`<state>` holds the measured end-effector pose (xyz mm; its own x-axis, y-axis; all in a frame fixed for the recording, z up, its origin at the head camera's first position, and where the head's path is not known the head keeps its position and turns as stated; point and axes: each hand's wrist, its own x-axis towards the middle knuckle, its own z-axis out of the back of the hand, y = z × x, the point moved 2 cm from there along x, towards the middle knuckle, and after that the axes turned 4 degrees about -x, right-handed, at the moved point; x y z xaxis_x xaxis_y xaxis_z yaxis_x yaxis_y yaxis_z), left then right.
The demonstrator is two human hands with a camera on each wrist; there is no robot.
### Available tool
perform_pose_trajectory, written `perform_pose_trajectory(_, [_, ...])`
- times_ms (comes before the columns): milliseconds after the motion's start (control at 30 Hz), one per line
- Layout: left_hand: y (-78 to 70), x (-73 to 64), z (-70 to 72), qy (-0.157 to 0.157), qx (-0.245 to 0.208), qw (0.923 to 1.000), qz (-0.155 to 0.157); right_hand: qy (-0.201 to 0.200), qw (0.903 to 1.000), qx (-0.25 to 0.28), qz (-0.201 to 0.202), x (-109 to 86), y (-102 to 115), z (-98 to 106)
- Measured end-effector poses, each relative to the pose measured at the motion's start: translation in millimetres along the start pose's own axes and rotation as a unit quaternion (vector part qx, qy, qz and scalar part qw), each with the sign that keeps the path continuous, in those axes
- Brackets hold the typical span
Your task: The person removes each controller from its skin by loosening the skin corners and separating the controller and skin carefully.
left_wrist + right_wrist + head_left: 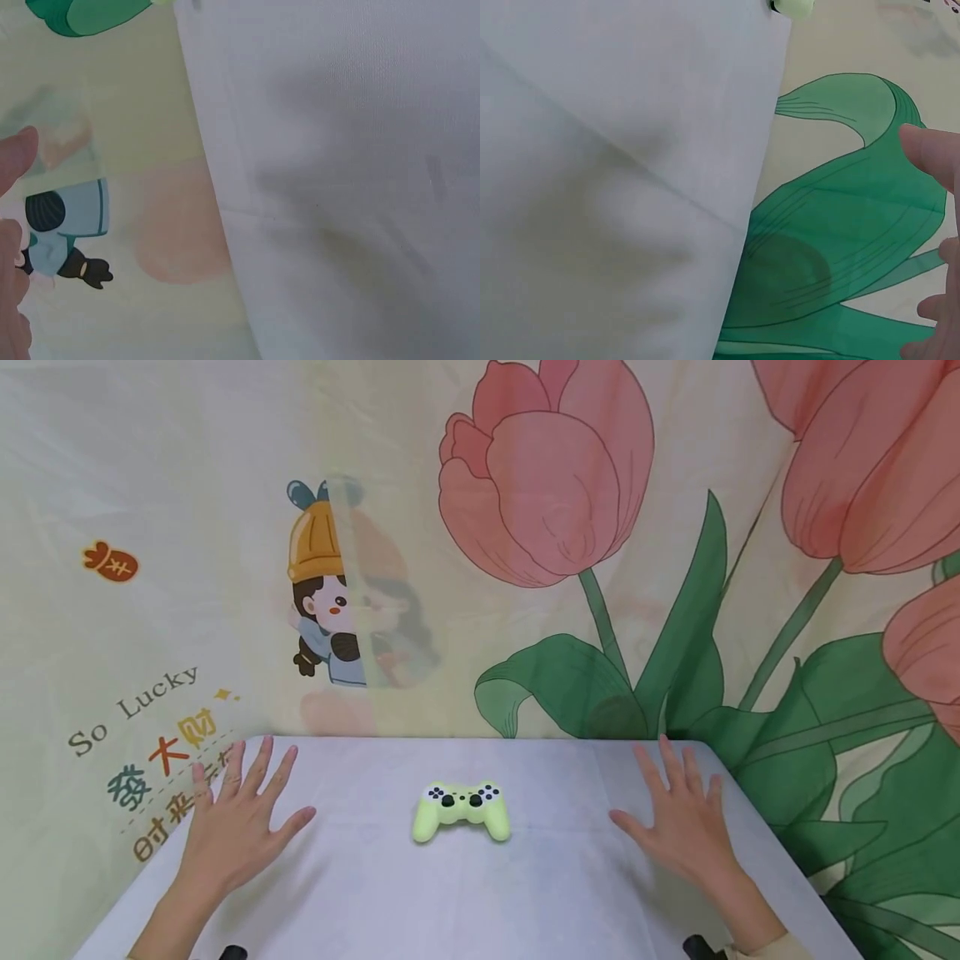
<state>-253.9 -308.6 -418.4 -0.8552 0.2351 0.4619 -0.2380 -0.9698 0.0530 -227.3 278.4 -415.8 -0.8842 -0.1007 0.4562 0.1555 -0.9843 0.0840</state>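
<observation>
A pale green game controller (461, 811) with black thumbsticks lies on the white-covered table, midway between the two hands. My left hand (238, 818) is held above the table's left side with fingers spread, holding nothing. On the other side my right hand (681, 818) is likewise spread and touches nothing. Both thumbs point inward toward the controller, well apart from it. In the left wrist view only the thumb (16, 156) and some fingertips show at the edge. The right wrist view catches a corner of the controller (795, 7) and part of the right hand (936, 157).
White cloth covers the table (465, 902). Behind it hangs a backdrop printed with pink tulips (555, 485), green leaves, a cartoon figure (326, 602) and lettering (135, 710). Dark wrist-camera parts (701, 947) show near the bottom edge.
</observation>
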Motion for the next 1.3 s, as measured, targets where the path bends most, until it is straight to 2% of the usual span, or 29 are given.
perform_pose_trajectory(133, [-6.4, 6.8, -1.6, -0.003, -0.01, 0.9999, -0.011, 0.008, 0.9999, 0.012, -0.004, 4.9, 7, -3])
perform_pose_trajectory(333, [-13.2, 10.2, -3.7, 0.005, -0.019, 0.9998, -0.009, 0.025, 0.9993, 0.025, -0.006, 10.8, 19, -10])
perform_pose_trajectory(700, [-23.4, 19.8, -18.2, 0.004, -0.069, 0.9976, -0.01, 0.039, 0.9983, 0.044, -0.005, 19.8, 47, -24])
perform_pose_trajectory(833, [-29.6, 22.7, -22.2, 0.006, -0.078, 0.9968, -0.012, 0.039, 0.9969, 0.068, -0.003, 23.9, 60, -31])
perform_pose_trajectory(933, [-36.0, 25.9, -25.5, 0.004, -0.09, 0.9957, -0.021, 0.043, 0.9947, 0.094, -0.002, 25.3, 70, -37])
perform_pose_trajectory(1100, [-48.5, 31.5, -34.2, 0.018, -0.119, 0.9924, -0.028, 0.065, 0.9894, 0.129, -0.01, 26.7, 84, -47])
perform_pose_trajectory(1300, [-63.2, 35.5, -42.5, 0.023, -0.141, 0.9894, -0.029, 0.087, 0.979, 0.183, -0.02, 30.6, 96, -54])
